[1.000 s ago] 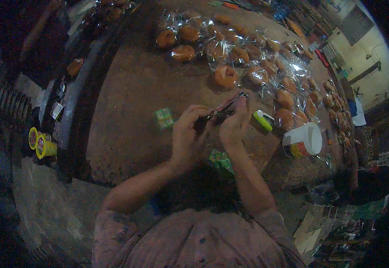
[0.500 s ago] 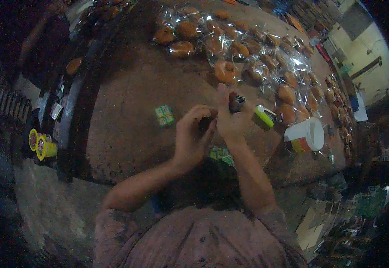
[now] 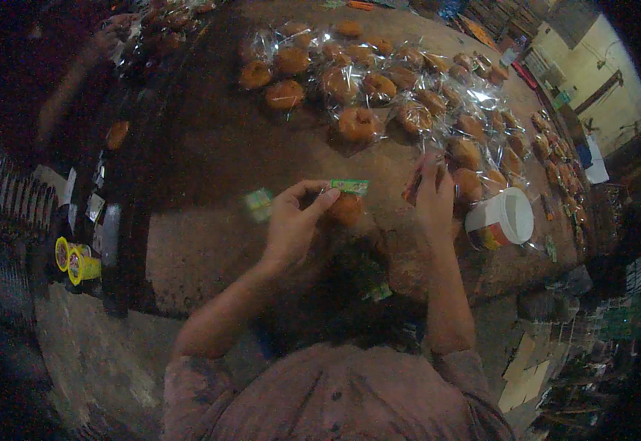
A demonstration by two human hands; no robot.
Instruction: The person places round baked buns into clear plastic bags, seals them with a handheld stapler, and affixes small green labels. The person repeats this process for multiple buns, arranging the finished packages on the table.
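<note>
Thumb and fingers of my left hand (image 3: 294, 220) pinch a small green printed label (image 3: 350, 187) over the table. Just below it hangs or lies a round brown bun (image 3: 347, 210); whether it is bagged or touched by my fingers I cannot tell. To the right, my right hand (image 3: 434, 192) is closed round a small dark reddish tool (image 3: 412, 184) that looks like a stapler, mostly covered by the fingers. A blurred stack of green labels (image 3: 259, 204) lies left of my left hand. More green labels (image 3: 378, 292) show at the table's near edge.
Many buns in clear bags (image 3: 357, 125) cover the far and right parts of the brown table (image 3: 203, 242). A white bucket (image 3: 508, 219) stands right of my right hand. Two yellow-rimmed tubs (image 3: 77, 262) are at the left. Another person's arm (image 3: 70, 95) shows at the upper left.
My hands, close together before, are now apart, the right one moved right with the tool. The green label and bun now show by my left hand. The lime-green object on the table is hidden.
</note>
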